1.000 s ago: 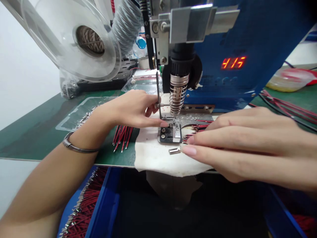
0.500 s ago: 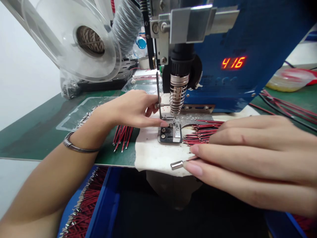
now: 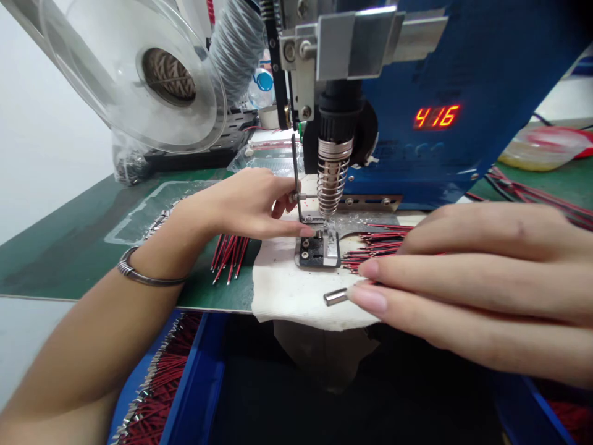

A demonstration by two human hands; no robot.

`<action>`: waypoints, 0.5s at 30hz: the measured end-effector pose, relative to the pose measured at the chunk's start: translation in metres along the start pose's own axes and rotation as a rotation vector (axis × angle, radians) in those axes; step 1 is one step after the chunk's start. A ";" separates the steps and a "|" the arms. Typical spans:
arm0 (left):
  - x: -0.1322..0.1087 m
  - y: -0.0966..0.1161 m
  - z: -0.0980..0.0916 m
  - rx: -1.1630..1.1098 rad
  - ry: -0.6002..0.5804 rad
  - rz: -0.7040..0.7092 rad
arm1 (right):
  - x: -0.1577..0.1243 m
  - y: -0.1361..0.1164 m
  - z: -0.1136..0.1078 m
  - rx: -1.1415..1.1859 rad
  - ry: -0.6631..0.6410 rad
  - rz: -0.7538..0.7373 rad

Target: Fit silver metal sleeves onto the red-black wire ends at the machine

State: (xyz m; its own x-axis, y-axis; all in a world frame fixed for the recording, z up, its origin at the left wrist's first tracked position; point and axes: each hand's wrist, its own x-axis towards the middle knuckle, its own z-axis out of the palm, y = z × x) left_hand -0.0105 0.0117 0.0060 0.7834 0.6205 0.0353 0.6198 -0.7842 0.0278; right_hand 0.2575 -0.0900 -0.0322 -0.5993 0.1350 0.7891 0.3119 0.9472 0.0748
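Note:
My left hand [image 3: 259,204] reaches to the small black fixture [image 3: 319,256] under the soldering tip. Its thumb presses by a small metal part [image 3: 319,234] there, while the other fingers curl behind the thin upright plate [image 3: 295,167]; what they hold is hidden. Between the thumb and fingers of my right hand [image 3: 463,278] is a small metal cylinder [image 3: 335,297], seemingly a tiny motor, its shiny end pointing left. Most of its lead is hidden by the fingers. Beside that hand lies a bundle of red and black wires [image 3: 370,247] with bare ends.
A blue machine [image 3: 417,161] with a red 416 display stands behind the coiled-spring iron [image 3: 333,176]. A clear fume hood [image 3: 111,93] hangs at upper left. More wires [image 3: 229,256] lie on the green mat [image 3: 60,247]. Below, a blue bin [image 3: 197,383] holds many wired parts.
My right hand has shifted slightly up and right with the metal cylinder, which is now a little closer to the wire bundle. My left hand stays put at the fixture.

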 end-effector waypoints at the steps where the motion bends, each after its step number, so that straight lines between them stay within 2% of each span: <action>1: 0.000 0.000 0.000 -0.004 -0.001 -0.002 | -0.001 -0.001 0.000 -0.002 0.005 0.000; 8: -0.001 0.000 0.000 -0.015 0.002 -0.007 | 0.004 -0.023 0.000 -0.185 -0.004 0.124; 10: -0.001 0.000 0.000 -0.017 -0.001 -0.009 | 0.006 -0.020 0.001 -0.174 -0.002 0.111; 14: 0.000 0.001 0.000 -0.009 -0.007 -0.011 | 0.007 -0.010 0.002 -0.105 0.037 -0.032; 15: 0.000 0.001 0.000 -0.009 -0.006 -0.012 | 0.006 -0.009 0.003 -0.103 0.040 -0.029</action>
State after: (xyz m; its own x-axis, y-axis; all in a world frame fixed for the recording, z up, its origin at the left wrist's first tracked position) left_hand -0.0100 0.0112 0.0059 0.7764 0.6296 0.0290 0.6286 -0.7768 0.0375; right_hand 0.2490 -0.0974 -0.0298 -0.5801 0.0949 0.8090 0.3704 0.9153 0.1583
